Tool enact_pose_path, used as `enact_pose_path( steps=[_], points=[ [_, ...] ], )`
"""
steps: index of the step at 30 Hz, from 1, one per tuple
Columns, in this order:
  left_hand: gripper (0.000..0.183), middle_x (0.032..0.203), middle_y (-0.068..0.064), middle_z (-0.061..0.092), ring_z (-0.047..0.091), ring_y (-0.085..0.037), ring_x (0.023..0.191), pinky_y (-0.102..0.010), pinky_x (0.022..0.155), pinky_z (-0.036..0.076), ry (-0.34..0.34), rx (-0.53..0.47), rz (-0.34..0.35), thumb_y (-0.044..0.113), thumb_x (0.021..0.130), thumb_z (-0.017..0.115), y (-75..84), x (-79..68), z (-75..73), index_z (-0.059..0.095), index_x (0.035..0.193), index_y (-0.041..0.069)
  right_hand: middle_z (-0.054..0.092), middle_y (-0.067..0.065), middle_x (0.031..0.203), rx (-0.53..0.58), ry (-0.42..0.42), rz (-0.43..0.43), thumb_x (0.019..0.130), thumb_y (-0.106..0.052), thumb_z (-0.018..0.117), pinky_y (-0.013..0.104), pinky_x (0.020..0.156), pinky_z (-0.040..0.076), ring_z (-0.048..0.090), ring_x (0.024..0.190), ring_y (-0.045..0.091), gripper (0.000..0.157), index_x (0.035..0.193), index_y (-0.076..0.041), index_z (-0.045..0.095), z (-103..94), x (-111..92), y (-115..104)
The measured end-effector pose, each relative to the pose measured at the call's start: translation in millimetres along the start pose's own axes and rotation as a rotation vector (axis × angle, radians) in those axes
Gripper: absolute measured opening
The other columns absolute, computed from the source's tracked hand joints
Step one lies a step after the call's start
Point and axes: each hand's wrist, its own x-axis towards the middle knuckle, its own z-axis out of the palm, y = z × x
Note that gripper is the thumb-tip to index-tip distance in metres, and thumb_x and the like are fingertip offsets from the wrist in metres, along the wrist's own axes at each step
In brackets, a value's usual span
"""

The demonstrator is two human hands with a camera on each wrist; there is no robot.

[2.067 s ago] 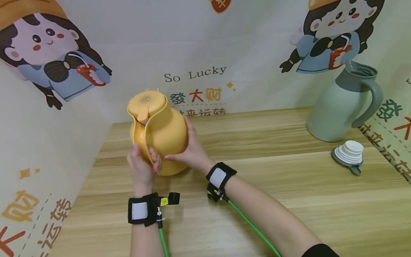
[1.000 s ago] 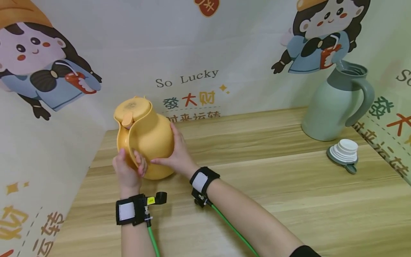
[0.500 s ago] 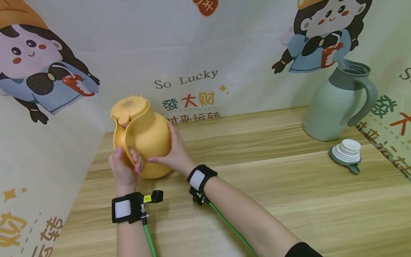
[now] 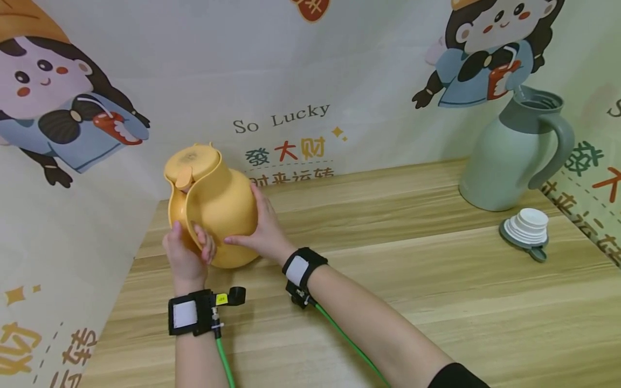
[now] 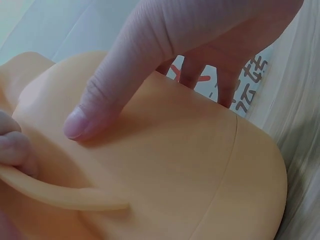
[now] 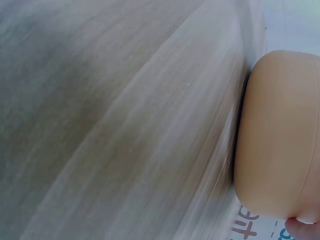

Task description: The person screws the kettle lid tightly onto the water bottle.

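One yellow jug [image 4: 225, 210] standing on wooden table [image 4: 388, 302] between hands. Left hand [image 4: 188, 257] curling fingers round handle [image 5: 60, 197], partly hiding it; right hand [image 4: 264, 229] gripping body, thumb and fingers spreading apart. Green jug [image 4: 495, 159] standing well apart, rightward; white-and-grey stopper [image 4: 526, 227] lying near its base.

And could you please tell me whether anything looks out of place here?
The green jug stands open, its apparent stopper upside down on the table beside it. The lid of the yellow jug has a dark smudge; nothing looks spilled.
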Motion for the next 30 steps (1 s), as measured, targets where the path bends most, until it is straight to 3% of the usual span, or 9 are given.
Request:
enact_pose_path(
  steps=[12,23,30],
  points=[
    [0.051,0.037,-0.004,0.034,0.026,-0.015,0.028,-0.025,0.026,0.021,0.001,0.021,-0.005,0.022,0.099,0.042,1.8,-1.0,1.3,0.039,0.054,-0.002,0.013,0.0,0.148,0.002,-0.007,-0.008,0.065,-0.034,0.083,0.038,0.104,0.022,0.019,0.131,0.013,0.116,0.144,-0.03,-0.002,0.3,0.2,1.0],
    [0.051,0.037,-0.004,0.035,0.027,-0.015,0.028,-0.025,0.027,0.022,0.004,0.061,-0.016,0.021,0.1,0.039,2.2,-2.1,2.1,0.039,0.054,-0.002,0.013,0.0,0.148,0.017,-0.01,0.025,0.067,-0.034,0.082,0.039,0.104,0.022,0.019,0.131,0.014,0.114,0.145,-0.029,-0.001,-2.6,-1.9,0.6],
    [0.05,0.039,-0.005,0.037,0.03,-0.015,0.03,-0.025,0.029,0.024,0.012,0.064,-0.04,0.023,0.1,0.04,3.2,-2.4,0.5,0.04,0.056,-0.002,0.009,-0.001,0.149,0.077,-0.044,0.113,0.072,-0.038,0.078,0.046,0.104,0.02,0.016,0.133,0.018,0.106,0.145,-0.031,0.001,-19.3,-10.7,-1.7]
  ],
)
